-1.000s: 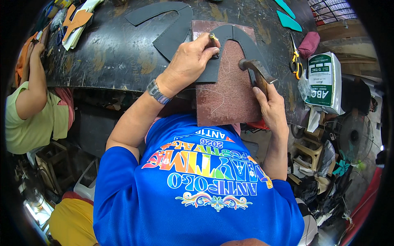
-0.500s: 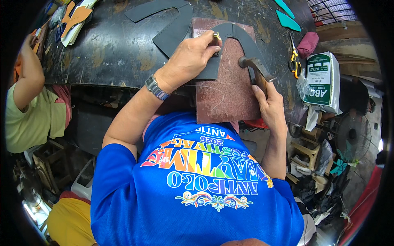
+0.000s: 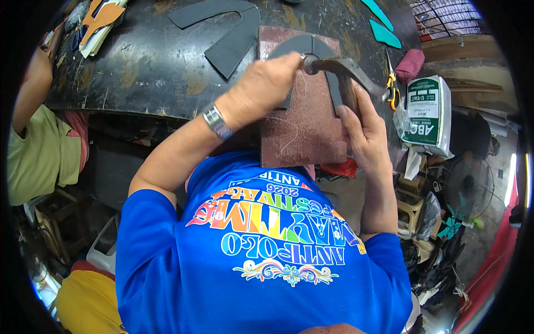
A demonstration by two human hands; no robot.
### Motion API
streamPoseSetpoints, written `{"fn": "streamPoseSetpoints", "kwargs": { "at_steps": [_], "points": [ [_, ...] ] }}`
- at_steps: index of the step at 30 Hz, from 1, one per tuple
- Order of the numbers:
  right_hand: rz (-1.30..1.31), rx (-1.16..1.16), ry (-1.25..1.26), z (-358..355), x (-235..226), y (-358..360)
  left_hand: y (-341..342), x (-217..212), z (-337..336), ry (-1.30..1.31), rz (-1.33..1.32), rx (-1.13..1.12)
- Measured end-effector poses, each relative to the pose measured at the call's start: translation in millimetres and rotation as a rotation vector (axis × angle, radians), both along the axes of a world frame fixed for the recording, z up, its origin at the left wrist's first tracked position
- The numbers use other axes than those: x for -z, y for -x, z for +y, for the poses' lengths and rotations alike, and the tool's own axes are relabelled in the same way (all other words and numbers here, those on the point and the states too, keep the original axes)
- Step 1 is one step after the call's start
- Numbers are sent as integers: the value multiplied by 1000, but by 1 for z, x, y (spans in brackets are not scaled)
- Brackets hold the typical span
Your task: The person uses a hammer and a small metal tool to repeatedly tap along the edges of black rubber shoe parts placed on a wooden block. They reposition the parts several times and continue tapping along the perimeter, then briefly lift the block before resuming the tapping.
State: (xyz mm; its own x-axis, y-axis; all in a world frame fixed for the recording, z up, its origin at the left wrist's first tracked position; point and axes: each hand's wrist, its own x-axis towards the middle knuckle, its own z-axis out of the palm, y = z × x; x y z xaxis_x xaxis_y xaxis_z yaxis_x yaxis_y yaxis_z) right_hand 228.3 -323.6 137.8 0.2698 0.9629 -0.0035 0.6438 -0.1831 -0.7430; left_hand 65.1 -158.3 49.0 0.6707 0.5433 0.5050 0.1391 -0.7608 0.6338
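Note:
My right hand (image 3: 367, 131) is closed round the handle of a hammer (image 3: 350, 69). The hammer's head is at the fingertips of my left hand (image 3: 272, 80), which is closed and blurred. In that hand is a short metal punch, now almost wholly hidden; I cannot tell whether the hammer touches it. Beneath both hands lies a dark grey U-shaped shoe upper piece (image 3: 297, 44), its curve pointing away from me. It rests on a reddish-brown board (image 3: 306, 136) that overhangs the table's near edge. A loose pale thread (image 3: 290, 133) curls over the board.
Another grey upper piece (image 3: 233, 53) lies left of the board on the black table (image 3: 150, 72). Yellow-handled scissors (image 3: 392, 92), a maroon pouch (image 3: 410, 64) and a green-and-white package (image 3: 427, 114) are at the right. Orange cutouts (image 3: 103, 19) lie far left, near another person's arm (image 3: 34, 83).
The hammer has swung up and left, from beside the upper's right arm to my left fingertips. My left hand has shifted slightly, hiding the punch. The whole view has tilted a little.

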Motion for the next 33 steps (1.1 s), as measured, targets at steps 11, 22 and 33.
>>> {"fn": "streamPoseSetpoints", "kwargs": {
  "at_steps": [11,22,33],
  "points": [
    [291,158,-107,-18,16,2,9,8,7,250,-143,34],
    [245,177,-167,-16,4,6,9,6,4,97,-26,19],
    [-139,129,87,3,-15,12,7,3,0,130,-13,-45]
  ]
}}
